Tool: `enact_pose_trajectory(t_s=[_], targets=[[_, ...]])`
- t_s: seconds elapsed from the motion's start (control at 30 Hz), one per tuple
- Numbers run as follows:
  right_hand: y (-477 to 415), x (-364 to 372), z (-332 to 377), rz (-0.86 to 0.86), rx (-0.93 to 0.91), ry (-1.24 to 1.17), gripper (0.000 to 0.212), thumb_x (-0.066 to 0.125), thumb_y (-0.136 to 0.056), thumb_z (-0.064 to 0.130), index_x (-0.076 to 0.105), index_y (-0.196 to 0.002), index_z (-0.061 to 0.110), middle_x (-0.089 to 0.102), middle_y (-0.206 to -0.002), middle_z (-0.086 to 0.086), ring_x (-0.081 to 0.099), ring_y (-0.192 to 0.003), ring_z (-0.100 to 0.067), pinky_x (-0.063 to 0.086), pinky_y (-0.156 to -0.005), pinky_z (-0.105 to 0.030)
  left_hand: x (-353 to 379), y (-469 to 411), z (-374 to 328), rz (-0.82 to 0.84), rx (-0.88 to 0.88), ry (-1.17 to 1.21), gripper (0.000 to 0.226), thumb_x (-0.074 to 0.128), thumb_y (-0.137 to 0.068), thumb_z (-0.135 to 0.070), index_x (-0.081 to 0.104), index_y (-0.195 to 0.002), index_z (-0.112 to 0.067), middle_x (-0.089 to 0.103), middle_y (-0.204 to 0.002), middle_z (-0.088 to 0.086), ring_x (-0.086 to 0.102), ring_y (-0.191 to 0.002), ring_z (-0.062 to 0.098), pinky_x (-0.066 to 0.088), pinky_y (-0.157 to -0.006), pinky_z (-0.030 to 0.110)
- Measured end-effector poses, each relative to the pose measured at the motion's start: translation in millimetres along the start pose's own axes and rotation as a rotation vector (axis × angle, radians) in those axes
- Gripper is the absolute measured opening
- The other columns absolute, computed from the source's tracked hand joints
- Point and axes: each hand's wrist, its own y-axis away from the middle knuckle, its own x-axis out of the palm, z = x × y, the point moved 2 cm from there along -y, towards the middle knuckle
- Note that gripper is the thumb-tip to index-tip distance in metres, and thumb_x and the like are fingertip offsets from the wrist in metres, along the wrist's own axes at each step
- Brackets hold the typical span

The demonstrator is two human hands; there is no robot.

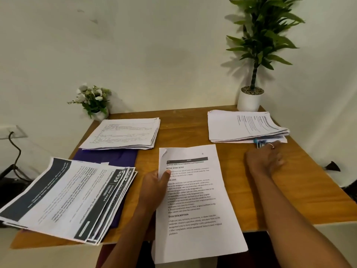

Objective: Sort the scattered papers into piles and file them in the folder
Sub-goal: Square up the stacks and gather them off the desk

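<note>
While left hand [154, 188] fingers pinch sheet [195, 200] headed "TASK DESCRIPTION" | right hand [264, 161] fingers blurred, unclear

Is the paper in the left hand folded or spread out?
Spread out: the paper shows its whole printed page; only one top corner curls.

Left hand [154, 188] pinching sheet [195, 202] — thumb on top, right hand [264, 161] outstretched, blurred

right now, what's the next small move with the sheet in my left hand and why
Probably lay the held sheet on the far right pile: its plain text layout looks closer to that pile's top page than to the dark-banded pile, and the right hand is at that pile's near edge.
</note>
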Motion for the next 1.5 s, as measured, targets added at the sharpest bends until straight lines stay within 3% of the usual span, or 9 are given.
enact_pose_trajectory(t_s=[0.1, 0.27, 0.5, 0.63, 0.73, 0.9, 1.03, 1.33, 1.5], targets=[[13.1, -3.7, -6.1, 0.022, -0.029, 0.048, 0.066, 0.060, -0.096, 0.024, 0.034, -0.150, -0.003, 0.045, -0.144, -0.027, 0.043, -0.129, -0.042, 0.033, -0.112, -0.056, -0.5, -2.4, 2.9, 0.006, 0.003, 0.005, 0.021, 0.062, -0.101, -0.030, 0.070, -0.088, -0.016, 0.078, -0.083, -0.003, 0.076, -0.071, 0.017, 0.064, -0.066, 0.043], [39.7, -14.9, -10.7, 0.082, -0.168, 0.001, 0.024, 0.065, -0.095, 0.009, 0.064, -0.115, -0.003, 0.049, -0.128, -0.023, 0.053, -0.113, -0.038, 0.046, -0.101, -0.050, -0.1, -4.8, 7.4, 0.007, 0.054, -0.038, 0.025, 0.062, -0.101, -0.033, 0.071, -0.092, -0.012, 0.078, -0.087, -0.001, 0.076, -0.072, 0.016, 0.064, -0.064, 0.039], [59.6, -19.7, -4.9, 0.195, -0.383, -0.045, 0.028, 0.072, -0.089, 0.014, 0.064, -0.115, 0.010, 0.061, -0.115, -0.012, 0.056, -0.110, -0.031, 0.051, -0.092, -0.044, 1.5, -1.6, 7.2, 0.032, 0.070, 0.011, 0.026, 0.060, -0.102, -0.029, 0.071, -0.093, -0.007, 0.079, -0.087, -0.001, 0.076, -0.073, 0.011, 0.056, -0.055, 0.019], [64.1, -21.4, -0.6, 0.276, -0.535, -0.142, 0.024, 0.068, -0.087, -0.001, 0.058, -0.092, 0.020, 0.059, -0.099, -0.002, 0.053, -0.106, -0.023, 0.047, -0.078, -0.029, 1.7, -3.0, 9.5, 0.035, 0.057, 0.014, 0.026, 0.060, -0.102, -0.031, 0.071, -0.095, -0.009, 0.079, -0.087, -0.003, 0.077, -0.075, 0.013, 0.062, -0.060, 0.028], [63.3, -20.7, -3.6, 0.341, -0.542, -0.216, 0.028, 0.071, -0.085, 0.002, 0.056, -0.090, 0.026, 0.057, -0.099, 0.000, 0.054, -0.104, -0.023, 0.051, -0.076, -0.030, 1.2, -6.1, 12.2, 0.017, 0.068, -0.013, 0.028, 0.060, -0.102, -0.034, 0.072, -0.094, -0.010, 0.079, -0.087, -0.005, 0.076, -0.074, 0.013, 0.064, -0.066, 0.038], [63.3, -19.2, -6.2, 0.532, -0.593, -0.207, 0.059, 0.076, -0.082, 0.041, 0.049, -0.135, 0.042, 0.057, -0.122, 0.014, 0.051, -0.120, -0.016, 0.048, -0.105, -0.053, 1.3, -5.6, 12.1, 0.025, 0.052, 0.029, 0.026, 0.060, -0.102, -0.032, 0.072, -0.097, -0.009, 0.079, -0.088, -0.006, 0.077, -0.077, 0.013, 0.064, -0.065, 0.033], [64.7, -13.1, 4.8, 0.517, -0.668, 0.068, 0.073, 0.050, -0.089, 0.075, 0.047, -0.149, 0.033, 0.047, -0.150, 0.004, 0.037, -0.139, -0.022, 0.035, -0.114, -0.050, 1.0, -6.0, 12.2, 0.024, 0.051, 0.039, 0.025, 0.060, -0.102, -0.032, 0.073, -0.098, -0.010, 0.079, -0.089, -0.006, 0.077, -0.078, 0.014, 0.064, -0.066, 0.034], [60.9, -12.1, 27.5, 0.577, -0.697, 0.090, 0.023, 0.068, -0.095, 0.036, 0.068, -0.116, 0.025, 0.064, -0.120, 0.003, 0.054, -0.110, -0.017, 0.048, -0.088, -0.032, -0.5, -3.9, 7.8, 0.033, 0.043, 0.090, 0.025, 0.060, -0.102, -0.029, 0.073, -0.098, -0.009, 0.079, -0.088, -0.005, 0.077, -0.076, 0.013, 0.057, -0.057, 0.020], [49.2, -26.5, 36.8, 0.619, -0.653, 0.076, 0.025, 0.074, -0.092, 0.032, 0.057, -0.110, 0.031, 0.067, -0.116, 0.002, 0.063, -0.096, -0.014, 0.053, -0.075, -0.029, -0.9, -3.2, 8.0, 0.043, 0.059, 0.106, 0.024, 0.060, -0.102, -0.028, 0.072, -0.098, -0.008, 0.079, -0.089, -0.003, 0.077, -0.077, 0.014, 0.059, -0.059, 0.023]])
